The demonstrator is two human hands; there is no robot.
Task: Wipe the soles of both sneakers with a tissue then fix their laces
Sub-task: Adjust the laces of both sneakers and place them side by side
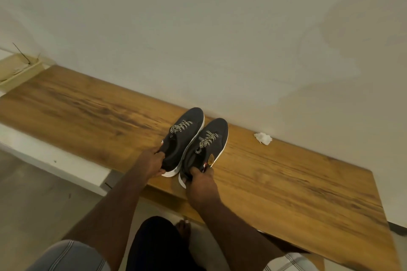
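Two dark grey sneakers with white soles and black-and-white laces stand side by side, toes toward the wall, on a wooden table (286, 178). My left hand (153, 161) grips the heel of the left sneaker (187, 136). My right hand (201, 185) grips the heel of the right sneaker (211, 143), thumb inside the collar. Both pairs of laces lie bunched over the tongues. A crumpled white tissue (263, 138) lies on the table to the right of the shoes, close to the wall.
A pale wall runs right behind the table. A beige tray-like box (21, 71) sits past the table's far left end. A white ledge (57, 166) and grey floor lie left of the table. My knees and a bare foot show below.
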